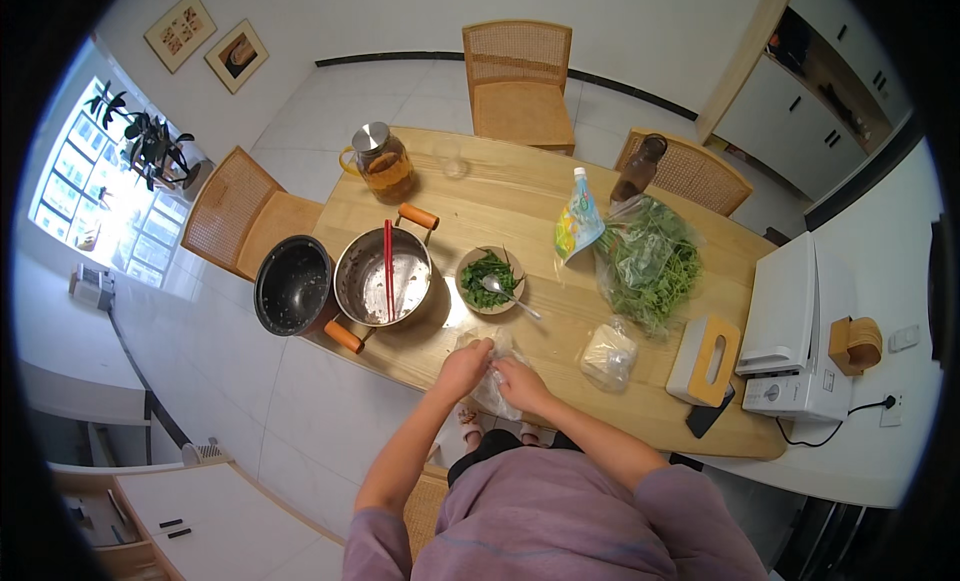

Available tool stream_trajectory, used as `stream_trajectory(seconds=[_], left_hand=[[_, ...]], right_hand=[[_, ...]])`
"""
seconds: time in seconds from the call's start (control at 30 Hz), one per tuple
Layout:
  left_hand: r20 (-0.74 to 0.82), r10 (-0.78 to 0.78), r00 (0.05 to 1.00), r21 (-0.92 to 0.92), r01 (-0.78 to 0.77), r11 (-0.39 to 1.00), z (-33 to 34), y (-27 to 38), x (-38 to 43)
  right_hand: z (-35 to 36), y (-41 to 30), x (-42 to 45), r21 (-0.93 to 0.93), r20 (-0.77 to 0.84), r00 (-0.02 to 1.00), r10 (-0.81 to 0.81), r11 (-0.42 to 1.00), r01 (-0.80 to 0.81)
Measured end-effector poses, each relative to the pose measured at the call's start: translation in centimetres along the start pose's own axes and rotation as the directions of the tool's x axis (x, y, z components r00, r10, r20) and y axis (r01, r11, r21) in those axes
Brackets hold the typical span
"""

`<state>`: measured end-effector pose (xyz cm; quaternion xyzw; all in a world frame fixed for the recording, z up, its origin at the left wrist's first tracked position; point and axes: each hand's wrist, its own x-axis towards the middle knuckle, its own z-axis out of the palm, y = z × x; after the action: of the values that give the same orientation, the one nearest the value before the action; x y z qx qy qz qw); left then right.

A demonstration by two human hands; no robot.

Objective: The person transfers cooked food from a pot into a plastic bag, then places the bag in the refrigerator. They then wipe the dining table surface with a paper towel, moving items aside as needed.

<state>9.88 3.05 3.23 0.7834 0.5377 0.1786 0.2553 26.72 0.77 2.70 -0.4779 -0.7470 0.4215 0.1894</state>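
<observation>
Both of my hands grip a thin clear plastic bag (491,393) at the table's near edge. My left hand (466,367) pinches its upper part, and my right hand (521,382) holds it close beside. What the bag contains is hard to make out. Just beyond my hands stands a bowl (517,270) of chopped greens (480,285), with a metal spoon (510,294) resting in it. To the left is a steel pot (360,281) with orange handles, red chopsticks (388,270) lying across it. Right of my hands lies another plastic bag (610,356) with something pale inside.
A black pot (292,285) stands at the table's left edge, near a glass pitcher (384,165) of amber liquid and a clear glass (452,161). Rightward are a spouted pouch (579,221), a brown bottle (639,168), bagged leafy greens (652,258), a tissue box (701,360), a phone (709,414) and a white appliance (795,341).
</observation>
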Motion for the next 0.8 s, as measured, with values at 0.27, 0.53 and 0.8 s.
stream_trajectory(seconds=[0.27, 0.53, 0.8], left_hand=[[-0.084, 0.033, 0.996, 0.006, -0.033, 0.999, 0.2, -0.7, -0.1], [-0.093, -0.509, 0.855, -0.134, 0.496, 0.858, 2.7, -0.2, -0.5], [-0.028, -0.540, 0.841, -0.622, 0.408, 0.668, 4.4, -2.3, -3.7]], right_hand=[[-4.6, -2.5, -3.3, -0.012, 0.018, 0.992, -0.125, 0.992, 0.125], [-2.1, 1.1, -2.9, -0.456, 0.155, 0.860, -0.486, 0.737, 0.499], [-1.0, 2.0, 4.4, -0.152, 0.037, 0.980, -0.198, 0.968, 0.201]])
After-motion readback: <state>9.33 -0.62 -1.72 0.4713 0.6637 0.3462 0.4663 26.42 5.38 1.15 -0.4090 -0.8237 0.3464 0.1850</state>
